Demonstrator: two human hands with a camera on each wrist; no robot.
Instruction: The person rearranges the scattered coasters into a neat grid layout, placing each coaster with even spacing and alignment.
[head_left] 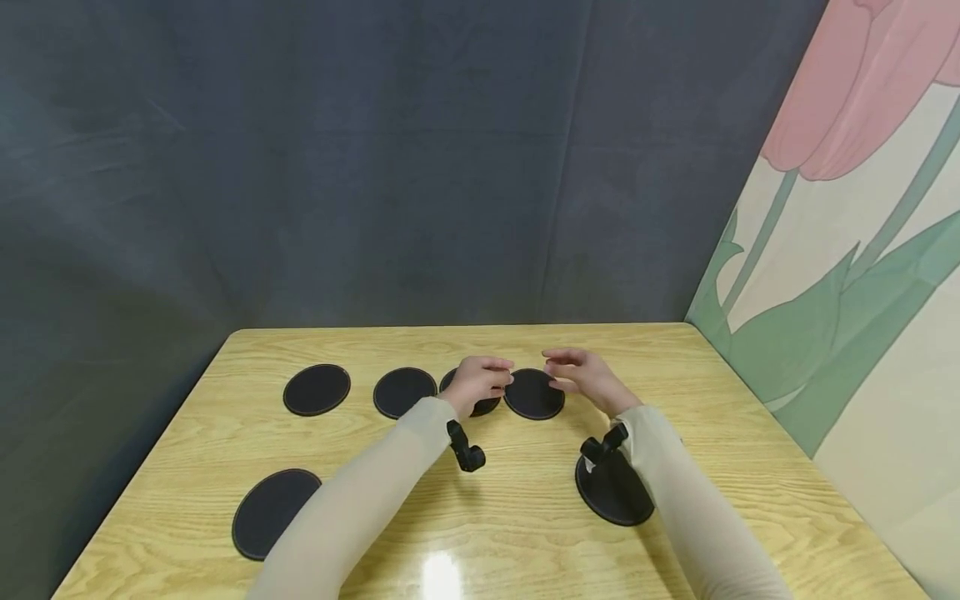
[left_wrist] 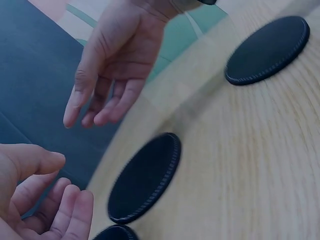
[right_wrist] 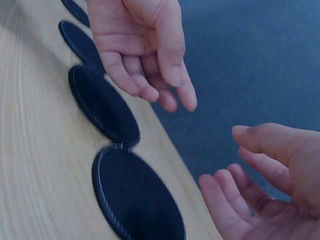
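Note:
My left hand [head_left: 477, 383] hovers above the back row of round black coasters with stitched edges, fingers loosely bent and holding nothing. Beneath it, one coaster [head_left: 480, 408] is partly hidden. Facing it across a gap is my right hand [head_left: 588, 379], also holding nothing, by the right edge of the row's rightmost coaster [head_left: 534, 394]. In the left wrist view the right hand [left_wrist: 117, 55] shows bare, relaxed fingers. The right wrist view shows the left hand [right_wrist: 145, 45] apart from the coasters, such as the nearest one [right_wrist: 137, 195].
More coasters lie at the back left [head_left: 317, 389] and beside it [head_left: 405, 392]. One coaster [head_left: 273, 512] sits front left, partly behind the left sleeve; another coaster [head_left: 615, 492] lies under the right forearm. A dark curtain [head_left: 390, 167] hangs behind the wooden table [head_left: 517, 533].

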